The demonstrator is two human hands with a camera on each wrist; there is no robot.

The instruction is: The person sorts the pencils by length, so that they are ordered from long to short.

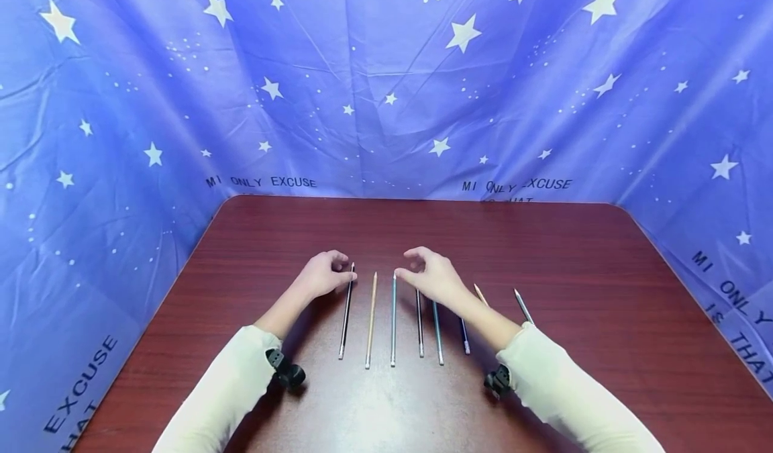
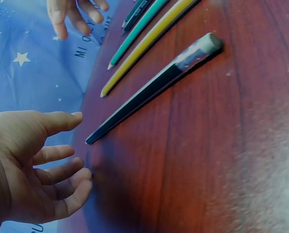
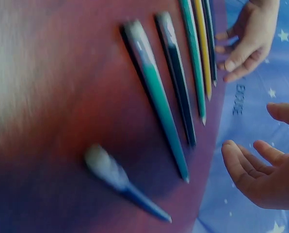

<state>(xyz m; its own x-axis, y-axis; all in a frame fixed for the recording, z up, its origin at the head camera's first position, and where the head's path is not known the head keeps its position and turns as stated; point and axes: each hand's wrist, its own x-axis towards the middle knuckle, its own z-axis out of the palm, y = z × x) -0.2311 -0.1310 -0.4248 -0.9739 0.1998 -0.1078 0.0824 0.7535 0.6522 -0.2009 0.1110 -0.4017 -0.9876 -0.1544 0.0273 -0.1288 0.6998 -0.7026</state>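
My left hand hovers by the sharpened tip of a black pencil, its fingers loosely bent and parted. In the left wrist view a small gap separates the thumb from that pencil's tip, and the hand holds nothing. To the right lie a yellow pencil and a teal pencil, roughly parallel, erasers toward me. Near the teal tip is my right hand; the right wrist view shows its fingers apart with nothing between them. Below it lie another black pencil, a second teal pencil and a dark blue pencil.
Farther right, partly behind the right forearm, are a pencil with a pale wood tip and a dark pencil lying slanted. All rest on a reddish-brown wooden table. A blue star-patterned curtain surrounds its back and sides.
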